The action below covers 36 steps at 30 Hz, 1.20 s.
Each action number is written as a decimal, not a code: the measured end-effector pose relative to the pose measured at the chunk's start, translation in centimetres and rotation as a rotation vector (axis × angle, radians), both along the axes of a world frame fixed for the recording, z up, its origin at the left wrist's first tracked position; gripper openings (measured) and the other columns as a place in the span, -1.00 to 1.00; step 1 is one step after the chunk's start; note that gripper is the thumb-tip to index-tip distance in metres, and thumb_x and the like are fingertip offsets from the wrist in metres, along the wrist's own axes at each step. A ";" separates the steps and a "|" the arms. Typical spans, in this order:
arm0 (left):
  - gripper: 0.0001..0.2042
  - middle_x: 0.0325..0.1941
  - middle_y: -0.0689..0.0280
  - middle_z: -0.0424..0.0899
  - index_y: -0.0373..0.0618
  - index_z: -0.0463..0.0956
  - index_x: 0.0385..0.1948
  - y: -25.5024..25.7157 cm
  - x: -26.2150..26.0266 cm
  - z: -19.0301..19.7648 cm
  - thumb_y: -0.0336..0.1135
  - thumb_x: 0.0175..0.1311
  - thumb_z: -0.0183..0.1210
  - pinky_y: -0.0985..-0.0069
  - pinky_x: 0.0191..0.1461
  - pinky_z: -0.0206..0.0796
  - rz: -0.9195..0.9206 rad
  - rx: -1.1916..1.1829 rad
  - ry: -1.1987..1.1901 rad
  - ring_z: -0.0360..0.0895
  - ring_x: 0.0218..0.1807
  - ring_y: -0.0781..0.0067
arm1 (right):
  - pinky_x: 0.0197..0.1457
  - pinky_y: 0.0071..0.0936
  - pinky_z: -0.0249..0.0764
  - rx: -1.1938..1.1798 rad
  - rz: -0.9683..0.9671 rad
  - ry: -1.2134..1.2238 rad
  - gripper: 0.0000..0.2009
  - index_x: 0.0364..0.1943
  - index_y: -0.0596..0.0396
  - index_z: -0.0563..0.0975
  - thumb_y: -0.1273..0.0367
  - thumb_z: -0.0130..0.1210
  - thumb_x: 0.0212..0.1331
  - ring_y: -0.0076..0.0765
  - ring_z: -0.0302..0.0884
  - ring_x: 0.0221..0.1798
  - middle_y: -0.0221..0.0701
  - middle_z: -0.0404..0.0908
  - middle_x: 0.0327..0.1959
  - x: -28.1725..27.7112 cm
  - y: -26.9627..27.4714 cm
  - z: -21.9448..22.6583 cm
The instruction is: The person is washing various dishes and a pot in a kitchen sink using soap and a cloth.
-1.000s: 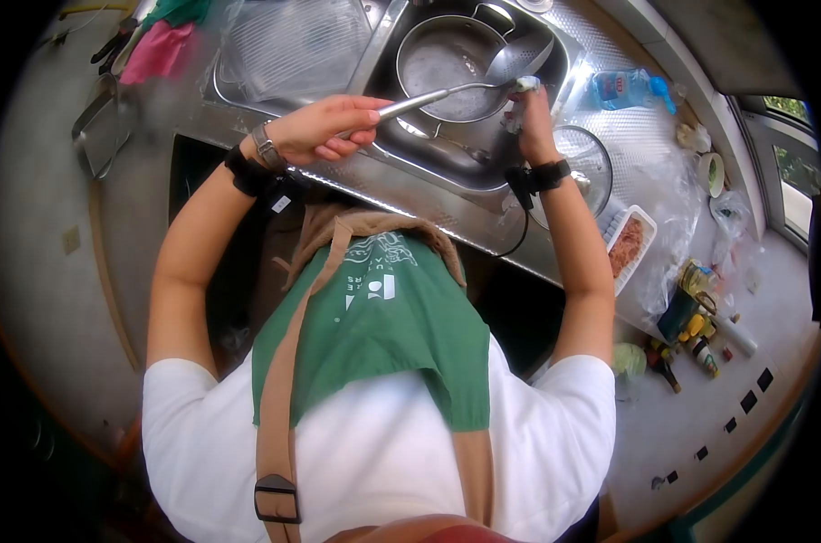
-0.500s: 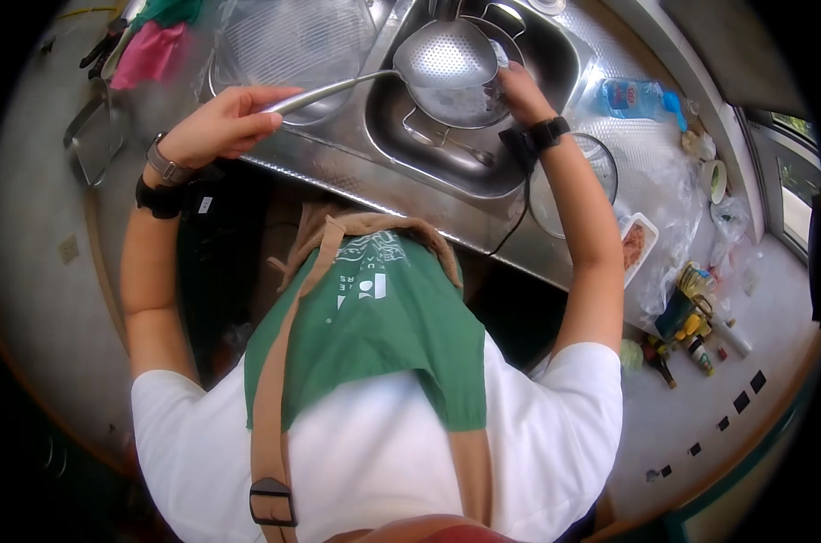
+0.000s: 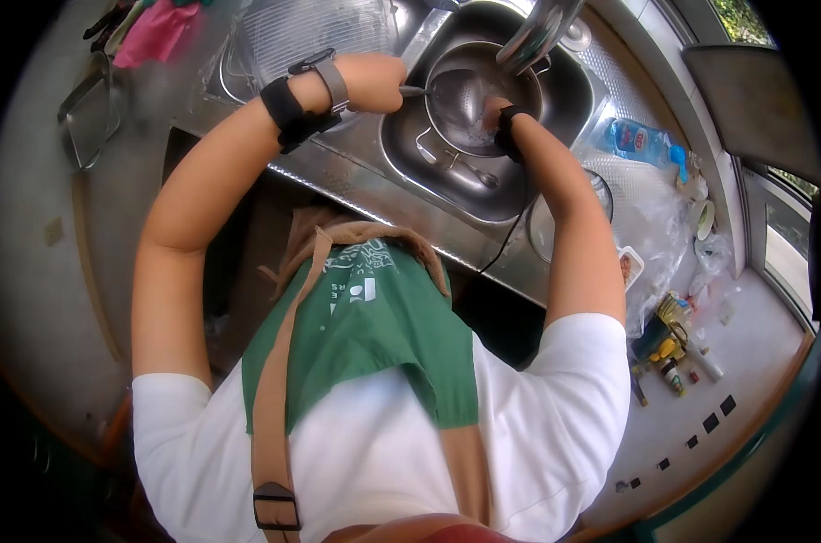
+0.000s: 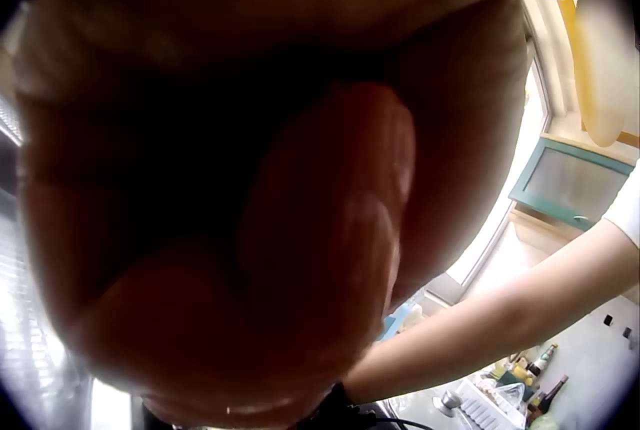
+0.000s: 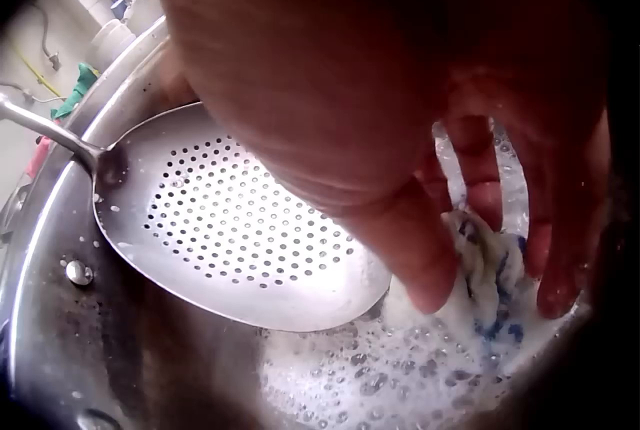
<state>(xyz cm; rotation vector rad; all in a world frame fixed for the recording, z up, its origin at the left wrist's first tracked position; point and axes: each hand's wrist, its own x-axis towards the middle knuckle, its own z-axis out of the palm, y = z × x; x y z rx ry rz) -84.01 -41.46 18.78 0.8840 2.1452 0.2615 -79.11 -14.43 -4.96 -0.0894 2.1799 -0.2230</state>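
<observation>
My left hand [image 3: 374,83] grips the handle of a perforated metal skimmer [image 5: 240,230], its fingers curled in tightly. The skimmer's bowl lies inside a steel pot [image 5: 40,320], tilted over foamy water [image 5: 360,380]. Deep in the same pot, my right hand [image 3: 495,110] pinches a wet white-and-blue cloth [image 5: 485,280] close beside the skimmer's edge. Dark fingers and palm fill most of the left wrist view and hide the handle there. The pot stands in the sink [image 3: 401,172], under the faucet [image 3: 542,36].
A ribbed draining tray [image 3: 311,36] lies left of the sink. To the right are a blue bottle [image 3: 637,143], a glass lid [image 3: 542,226] and a white tray of minced meat [image 3: 630,267]. Another utensil [image 3: 487,178] rests on the sink floor beside the pot.
The skimmer has gone from above the pot down into it, its handle moving rightward with my left hand. My right hand has reached lower into the pot. The head view has shifted.
</observation>
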 end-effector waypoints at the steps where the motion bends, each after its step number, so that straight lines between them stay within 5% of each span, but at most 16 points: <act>1: -0.70 -0.44 0.01 0.57 -0.29 0.50 -0.28 0.4 -0.1 0.2 -0.40 -0.10 -0.05 0.33 -0.21 0.31 -0.008 -0.018 0.004 0.50 -0.31 0.04 | -0.13 -0.32 0.43 -0.008 -0.002 0.015 -0.73 -0.42 0.23 0.54 0.31 0.12 -0.22 -0.15 0.52 -0.21 -0.15 0.56 -0.39 0.1 -0.1 -0.3; 6: -0.76 -0.59 0.04 0.53 -0.29 0.53 -0.45 2.0 -1.5 0.7 -0.49 -0.19 -0.08 0.34 -0.54 0.27 -0.003 -0.087 -0.037 0.48 -0.61 0.21 | -0.16 -0.33 0.44 0.032 0.170 -0.008 -0.74 -0.38 0.23 0.51 0.34 0.08 -0.17 -0.17 0.53 -0.25 -0.16 0.54 -0.38 0.3 1.3 -2.5; 10: -0.71 -0.61 0.17 0.51 -0.32 0.50 -0.29 0.9 -2.9 -1.4 -0.47 -0.09 -0.05 0.52 -0.69 0.19 0.166 0.023 -0.192 0.42 -0.70 0.47 | -0.18 -0.35 0.45 -0.010 0.767 0.117 -0.76 -0.35 0.23 0.49 0.36 0.05 -0.12 -0.18 0.53 -0.28 -0.17 0.53 -0.36 0.8 2.3 -5.4; 11: -0.69 -0.61 0.22 0.51 -0.33 0.47 -0.22 0.1 -3.2 -2.2 -0.45 -0.05 -0.03 0.58 -0.70 0.18 0.265 0.104 -0.272 0.42 -0.68 0.53 | -0.20 -0.36 0.45 -0.015 0.271 -0.028 -0.76 -0.31 0.22 0.46 0.38 0.02 -0.09 -0.21 0.52 -0.29 -0.19 0.51 -0.35 0.8 1.9 -4.1; 12: -0.64 -0.55 0.27 0.51 -0.34 0.38 -0.08 -0.3 -3.5 -2.5 -0.41 0.03 -0.01 0.65 -0.70 0.16 0.321 0.069 -0.340 0.37 -0.69 0.60 | -0.22 -0.38 0.45 -0.275 -0.610 -0.080 -0.75 -0.27 0.22 0.43 0.39 0.00 -0.07 -0.24 0.51 -0.29 -0.21 0.49 -0.33 0.6 0.0 0.3; 13: -0.64 -0.55 0.27 0.51 -0.34 0.38 -0.08 -0.7 -3.7 -3.3 -0.41 0.03 -0.01 0.65 -0.70 0.16 0.324 0.073 -0.342 0.37 -0.69 0.60 | -0.24 -0.40 0.46 -0.409 -1.152 0.081 -0.75 -0.24 0.21 0.40 0.40 -0.03 -0.04 -0.27 0.50 -0.29 -0.23 0.47 -0.31 0.3 -2.0 5.1; 17: -0.62 -0.53 0.34 0.45 -0.29 0.33 -0.01 -1.1 -2.4 -6.1 -0.40 0.08 -0.04 0.70 -0.75 0.01 0.475 0.095 -0.558 0.23 -0.72 0.66 | -0.10 -0.44 0.39 -0.676 -0.819 0.154 -0.61 -0.08 0.18 0.32 0.44 0.02 -0.09 -0.27 0.40 -0.09 -0.22 0.40 -0.16 -0.5 -2.9 2.4; 19: -0.61 -0.52 0.36 0.43 -0.27 0.31 0.01 -1.1 -2.0 -6.0 -0.39 0.09 -0.06 0.70 -0.76 -0.05 0.541 0.070 -0.621 0.19 -0.73 0.68 | 0.04 -0.38 0.30 -0.385 -0.396 0.486 -0.53 -0.04 0.11 0.33 0.47 0.07 -0.19 -0.08 0.40 -0.03 -0.19 0.45 -0.10 -0.7 -4.3 0.6; 21: -0.61 -0.61 0.40 0.38 -0.21 0.30 0.04 -1.4 -1.7 -5.8 -0.38 0.11 -0.07 0.70 -0.77 -0.14 0.571 0.061 -0.619 0.18 -0.72 0.71 | 0.02 -0.35 0.32 -0.401 -0.393 0.446 -0.54 -0.05 0.09 0.36 0.44 0.10 -0.18 -0.06 0.41 -0.03 -0.17 0.48 -0.13 -1.7 -3.8 0.4; 25: -0.66 -0.50 0.19 0.56 -0.16 0.40 -0.05 -0.9 -0.1 -5.5 -0.29 0.13 -0.08 0.46 -0.53 0.28 0.348 0.091 -0.271 0.45 -0.59 0.39 | -0.01 -0.24 0.34 -0.115 -0.415 0.670 -0.72 -0.16 0.10 0.41 0.35 -0.04 0.00 -0.02 0.39 -0.04 -0.09 0.46 -0.14 -2.6 1.0 -6.5; 29: -0.66 -0.39 0.13 0.58 -0.16 0.41 -0.06 -0.7 1.5 -9.4 -0.31 0.10 -0.06 0.42 -0.36 0.33 0.274 0.224 -0.164 0.52 -0.42 0.28 | -0.17 -0.35 0.44 0.097 -0.239 0.218 -0.77 -0.24 0.11 0.49 0.41 -0.07 -0.02 -0.07 0.49 -0.15 -0.13 0.53 -0.26 -1.6 2.2 -8.0; 31: -0.66 -0.33 0.09 0.57 -0.15 0.41 -0.06 -0.4 1.4 -9.1 -0.33 0.09 -0.06 0.41 -0.27 0.32 0.248 0.188 -0.167 0.52 -0.31 0.24 | -0.34 -0.39 0.45 0.015 0.848 0.146 -0.72 -0.23 0.19 0.47 0.47 0.04 -0.13 -0.22 0.55 -0.34 -0.17 0.54 -0.38 -1.1 1.6 -7.7; 32: -0.66 -0.34 0.10 0.57 -0.16 0.40 -0.06 -0.4 1.1 -8.5 -0.33 0.09 -0.06 0.41 -0.30 0.33 0.283 0.137 -0.249 0.52 -0.34 0.25 | -0.34 -0.39 0.45 0.025 0.856 0.144 -0.72 -0.23 0.19 0.47 0.47 0.04 -0.13 -0.22 0.55 -0.34 -0.17 0.54 -0.38 -1.6 1.1 -6.9; 34: -0.65 -0.35 0.10 0.57 -0.16 0.40 -0.06 -0.5 0.6 -7.7 -0.33 0.09 -0.05 0.41 -0.30 0.33 0.332 0.117 -0.292 0.52 -0.35 0.26 | -0.39 -0.43 0.43 -0.445 -0.742 0.044 -0.65 -0.18 0.28 0.41 0.53 0.09 -0.17 -0.32 0.52 -0.41 -0.23 0.51 -0.40 -1.9 -2.1 -2.2; 35: -0.65 -0.36 0.10 0.57 -0.17 0.40 -0.06 -0.6 0.4 -7.3 -0.33 0.08 -0.05 0.42 -0.31 0.32 0.369 0.087 -0.332 0.52 -0.35 0.26 | -0.32 -0.22 0.41 -0.586 -0.991 0.113 -0.73 -0.40 0.14 0.43 0.39 0.20 -0.25 -0.20 0.49 -0.41 -0.27 0.50 -0.50 -1.8 -2.3 -2.8; 36: -0.65 -0.33 0.09 0.58 -0.16 0.40 -0.06 -0.4 0.3 -6.7 -0.33 0.08 -0.04 0.40 -0.25 0.33 0.372 0.032 -0.350 0.52 -0.31 0.22 | -0.31 -0.36 0.42 -0.459 -0.958 0.200 -0.65 -0.27 0.23 0.40 0.42 0.18 -0.22 -0.24 0.50 -0.37 -0.24 0.50 -0.43 -2.2 -2.1 -2.4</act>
